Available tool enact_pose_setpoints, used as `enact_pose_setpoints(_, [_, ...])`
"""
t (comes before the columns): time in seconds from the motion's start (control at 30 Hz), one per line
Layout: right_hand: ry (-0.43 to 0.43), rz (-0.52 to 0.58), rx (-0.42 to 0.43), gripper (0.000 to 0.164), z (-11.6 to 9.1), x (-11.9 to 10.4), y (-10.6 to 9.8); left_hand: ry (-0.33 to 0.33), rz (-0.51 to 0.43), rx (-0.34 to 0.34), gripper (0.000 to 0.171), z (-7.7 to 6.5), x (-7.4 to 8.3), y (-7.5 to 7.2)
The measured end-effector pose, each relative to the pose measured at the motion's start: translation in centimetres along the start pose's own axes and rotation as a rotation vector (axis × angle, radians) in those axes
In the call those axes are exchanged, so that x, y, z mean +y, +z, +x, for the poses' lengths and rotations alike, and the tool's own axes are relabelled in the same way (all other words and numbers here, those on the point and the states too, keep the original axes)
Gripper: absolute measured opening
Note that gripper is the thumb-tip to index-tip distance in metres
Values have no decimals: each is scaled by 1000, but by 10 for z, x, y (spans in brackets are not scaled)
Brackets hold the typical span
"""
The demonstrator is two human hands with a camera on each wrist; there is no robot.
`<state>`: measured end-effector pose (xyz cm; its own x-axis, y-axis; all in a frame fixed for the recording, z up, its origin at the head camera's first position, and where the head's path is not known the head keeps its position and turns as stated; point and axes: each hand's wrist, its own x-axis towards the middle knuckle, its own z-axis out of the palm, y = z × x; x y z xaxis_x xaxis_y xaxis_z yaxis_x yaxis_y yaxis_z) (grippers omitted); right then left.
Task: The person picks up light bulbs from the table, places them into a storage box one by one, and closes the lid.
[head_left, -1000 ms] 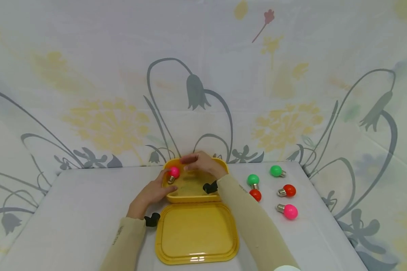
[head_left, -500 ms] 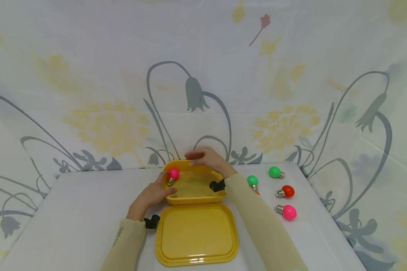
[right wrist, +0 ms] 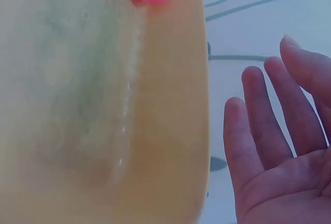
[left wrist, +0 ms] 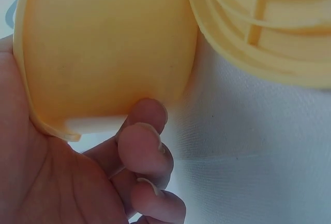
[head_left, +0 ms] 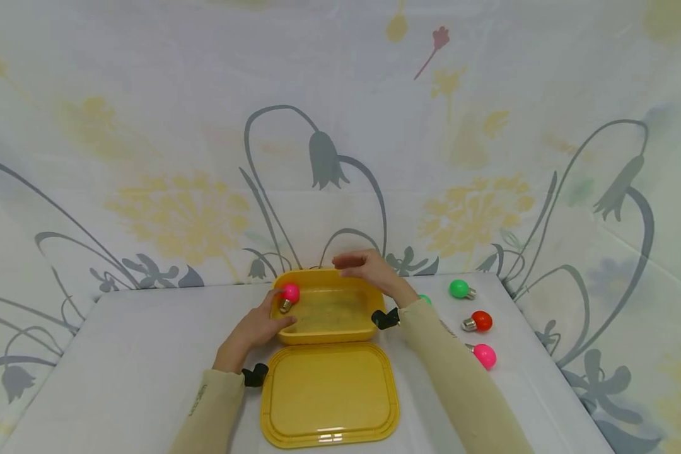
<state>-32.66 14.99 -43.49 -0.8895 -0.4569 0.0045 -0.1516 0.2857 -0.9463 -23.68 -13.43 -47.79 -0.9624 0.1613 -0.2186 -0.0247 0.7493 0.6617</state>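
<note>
A pink light bulb (head_left: 291,293) with a silver screw base lies inside the yellow plastic box (head_left: 331,306), against its left end. My left hand (head_left: 255,325) grips the box at its left side; in the left wrist view, curled fingers (left wrist: 145,149) lie at the outer wall and the palm is at the rim. My right hand (head_left: 371,271) hovers by the box's back right rim with nothing in it. Its fingers (right wrist: 266,115) are spread and apart from the wall in the right wrist view. The matching yellow lid (head_left: 329,397) lies flat in front of the box.
On the right side of the table lie a green bulb (head_left: 459,289), a red bulb (head_left: 481,321) and a pink bulb (head_left: 485,357). Another green bulb (head_left: 425,299) is mostly covered by the right sleeve. A flower-patterned cloth (head_left: 340,157) rises directly behind the box.
My right hand has moved right, from over the box's middle to its back right rim, its sleeve now covering the near red bulb. The left hand keeps its hold on the box.
</note>
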Motion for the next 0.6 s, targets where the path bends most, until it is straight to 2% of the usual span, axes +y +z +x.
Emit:
enact_pose_setpoints(0.2, [27,-5,25,34,-19,3,-12,10,25,2,81,-1,-1,-1])
enact_pose_setpoints(0.6, [63,-25,78,34,-47,12,-34,20,4,7,82,1,-2,0])
